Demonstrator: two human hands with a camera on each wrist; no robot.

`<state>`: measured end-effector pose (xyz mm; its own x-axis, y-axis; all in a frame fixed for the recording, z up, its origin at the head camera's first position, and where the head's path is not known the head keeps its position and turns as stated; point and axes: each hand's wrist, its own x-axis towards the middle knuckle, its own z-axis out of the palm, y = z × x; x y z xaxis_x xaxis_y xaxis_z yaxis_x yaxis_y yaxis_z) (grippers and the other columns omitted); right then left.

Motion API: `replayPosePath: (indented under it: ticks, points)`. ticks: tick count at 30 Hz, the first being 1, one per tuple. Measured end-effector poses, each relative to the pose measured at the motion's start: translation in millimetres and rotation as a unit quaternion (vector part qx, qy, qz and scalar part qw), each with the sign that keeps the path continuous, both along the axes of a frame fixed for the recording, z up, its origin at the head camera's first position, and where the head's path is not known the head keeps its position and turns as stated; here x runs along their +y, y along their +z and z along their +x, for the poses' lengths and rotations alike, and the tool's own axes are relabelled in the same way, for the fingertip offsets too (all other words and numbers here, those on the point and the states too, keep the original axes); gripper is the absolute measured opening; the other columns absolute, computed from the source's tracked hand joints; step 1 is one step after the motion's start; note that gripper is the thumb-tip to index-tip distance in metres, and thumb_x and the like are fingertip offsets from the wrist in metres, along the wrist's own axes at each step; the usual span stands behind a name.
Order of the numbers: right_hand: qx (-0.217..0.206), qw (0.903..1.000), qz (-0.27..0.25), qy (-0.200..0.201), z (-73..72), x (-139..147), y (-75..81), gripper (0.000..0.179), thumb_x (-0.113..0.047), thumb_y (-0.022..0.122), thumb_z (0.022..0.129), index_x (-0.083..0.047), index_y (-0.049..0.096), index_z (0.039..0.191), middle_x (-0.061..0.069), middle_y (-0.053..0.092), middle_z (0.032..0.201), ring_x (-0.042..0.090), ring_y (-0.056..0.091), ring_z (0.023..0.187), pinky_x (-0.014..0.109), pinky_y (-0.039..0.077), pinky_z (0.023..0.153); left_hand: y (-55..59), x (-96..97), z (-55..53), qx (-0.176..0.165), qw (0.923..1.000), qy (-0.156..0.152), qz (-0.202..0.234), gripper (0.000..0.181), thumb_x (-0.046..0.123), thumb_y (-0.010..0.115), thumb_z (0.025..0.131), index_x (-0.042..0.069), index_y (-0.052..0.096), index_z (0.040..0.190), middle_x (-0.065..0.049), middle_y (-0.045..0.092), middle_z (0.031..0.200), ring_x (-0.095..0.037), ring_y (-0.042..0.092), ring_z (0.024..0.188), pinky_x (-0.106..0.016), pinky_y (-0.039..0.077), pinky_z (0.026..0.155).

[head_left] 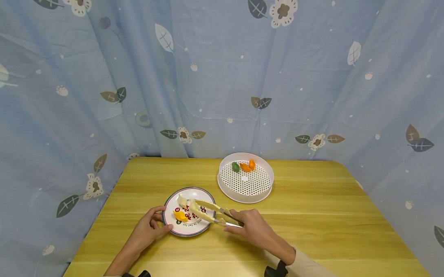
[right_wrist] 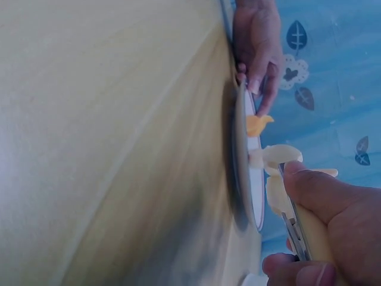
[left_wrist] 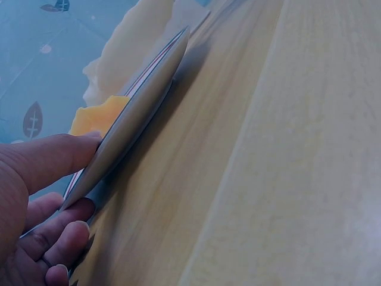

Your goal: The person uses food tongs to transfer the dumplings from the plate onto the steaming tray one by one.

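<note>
Gripping the near-left edge of one printed white plate (head_left: 199,194), lower centre of the frame: one left hand (head_left: 146,233), thumb at the rim. Right of it, one right hand (head_left: 254,228), fingers curled round one pair of cream-tipped tongs (head_left: 203,214), arms parted over the plate. On the plate: one yellow piece (head_left: 180,215), left side; one pale piece (head_left: 181,201), upper left, near the tong tips, contact impossible to tell. Above and right, near frame centre: one white perforated tray (head_left: 245,186), holding one green piece (head_left: 235,167) and two orange pieces (head_left: 245,167). Beneath all, one wood-grain worktop (head_left: 313,217); behind, one blue patterned curtain (head_left: 219,73).
</note>
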<state>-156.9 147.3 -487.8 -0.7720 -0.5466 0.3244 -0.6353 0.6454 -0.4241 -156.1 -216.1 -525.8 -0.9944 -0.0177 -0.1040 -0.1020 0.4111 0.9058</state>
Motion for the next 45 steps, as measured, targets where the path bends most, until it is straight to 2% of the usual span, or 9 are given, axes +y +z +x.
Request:
replayPosePath:
  ticks: [4, 12, 20, 24, 31, 36, 37, 40, 45]
  points:
    - [-0.005, 0.9998, 0.007, -0.016, -2.8, 4.4, 5.0, 0.034, -0.040, 0.078, 0.091, -0.009, 0.070, 0.101, -0.014, 0.026, 0.061, 0.000, 0.025, 0.055, 0.020, 0.023, 0.050, 0.2, 0.1, 0.4, -0.003, 1.0000, 0.001, 0.002, 0.070, 0.019, 0.088, 0.083, 0.009, 0.053, 0.143, -0.012, 0.059, 0.113, -0.021, 0.047, 0.077, -0.028, 0.039, 0.061]
    - [0.002, 0.9987, -0.017, -0.048, -10.3, 14.8, 14.5, 0.031, -0.037, 0.083, 0.087, -0.010, 0.069, 0.093, -0.007, 0.038, 0.064, 0.002, 0.032, 0.060, 0.022, 0.028, 0.055, 1.1, 0.4, 1.3, -0.001, 1.0000, -0.005, 0.007, 0.071, 0.019, 0.088, 0.084, 0.007, 0.052, 0.144, -0.013, 0.059, 0.114, -0.020, 0.046, 0.076, -0.028, 0.039, 0.059]
    - [-0.004, 0.9959, -0.023, -0.087, -18.6, 26.8, 17.9, 0.041, -0.040, 0.082, 0.087, -0.010, 0.077, 0.115, -0.014, 0.034, 0.062, -0.001, 0.029, 0.057, 0.021, 0.027, 0.052, 0.6, 0.6, -0.1, -0.007, 0.9999, -0.001, 0.007, 0.070, 0.021, 0.088, 0.083, 0.010, 0.053, 0.143, -0.011, 0.059, 0.113, -0.020, 0.046, 0.077, -0.027, 0.040, 0.060]
    - [0.002, 0.9943, -0.027, -0.103, -22.6, 33.3, 20.4, 0.055, -0.040, 0.082, 0.087, -0.004, 0.073, 0.127, -0.015, 0.033, 0.060, -0.001, 0.026, 0.055, 0.021, 0.025, 0.051, 1.1, 0.9, 0.1, -0.007, 0.9999, -0.002, 0.010, 0.070, 0.021, 0.088, 0.083, 0.010, 0.053, 0.143, -0.012, 0.059, 0.113, -0.020, 0.046, 0.077, -0.027, 0.040, 0.060]
    - [-0.001, 0.9900, -0.026, -0.138, -29.2, 43.6, 25.4, 0.059, -0.041, 0.082, 0.087, -0.001, 0.070, 0.128, -0.009, 0.050, 0.058, 0.002, 0.025, 0.052, 0.022, 0.027, 0.049, 1.9, 0.6, 1.1, -0.007, 1.0000, 0.001, 0.004, 0.070, 0.021, 0.088, 0.083, 0.009, 0.054, 0.143, -0.012, 0.059, 0.113, -0.020, 0.046, 0.077, -0.028, 0.039, 0.061]
    - [-0.016, 0.9872, -0.013, -0.158, -35.8, 50.9, 28.4, 0.060, -0.042, 0.082, 0.087, -0.002, 0.069, 0.130, -0.009, 0.045, 0.055, 0.004, 0.024, 0.053, 0.023, 0.027, 0.049, 2.8, 0.4, 1.2, -0.005, 1.0000, 0.001, 0.002, 0.070, 0.021, 0.088, 0.083, 0.010, 0.053, 0.143, -0.012, 0.059, 0.113, -0.020, 0.046, 0.077, -0.027, 0.039, 0.060]
    - [-0.017, 0.9871, -0.008, -0.159, -37.6, 52.8, 28.3, 0.061, -0.043, 0.081, 0.088, -0.003, 0.068, 0.132, -0.012, 0.036, 0.054, 0.004, 0.025, 0.053, 0.023, 0.027, 0.050, 2.8, 0.4, 1.4, -0.004, 1.0000, 0.001, 0.002, 0.070, 0.020, 0.088, 0.083, 0.009, 0.054, 0.143, -0.012, 0.059, 0.113, -0.020, 0.046, 0.076, -0.027, 0.039, 0.060]
    - [-0.014, 0.9868, -0.009, -0.161, -43.1, 58.5, 26.7, 0.061, -0.042, 0.081, 0.087, -0.003, 0.068, 0.132, -0.013, 0.031, 0.055, 0.005, 0.027, 0.053, 0.024, 0.028, 0.050, 2.8, 0.5, 2.2, -0.002, 1.0000, 0.002, 0.004, 0.070, 0.019, 0.089, 0.083, 0.008, 0.054, 0.143, -0.013, 0.060, 0.113, -0.020, 0.046, 0.076, -0.028, 0.039, 0.060]
    - [-0.006, 0.9859, -0.012, -0.167, -51.5, 65.7, 23.7, 0.060, -0.041, 0.082, 0.087, -0.002, 0.068, 0.131, -0.011, 0.031, 0.057, 0.006, 0.028, 0.053, 0.023, 0.028, 0.049, 3.1, 1.6, 1.7, -0.001, 1.0000, 0.003, 0.004, 0.069, 0.019, 0.088, 0.083, 0.009, 0.054, 0.143, -0.012, 0.060, 0.112, -0.020, 0.046, 0.076, -0.027, 0.039, 0.060]
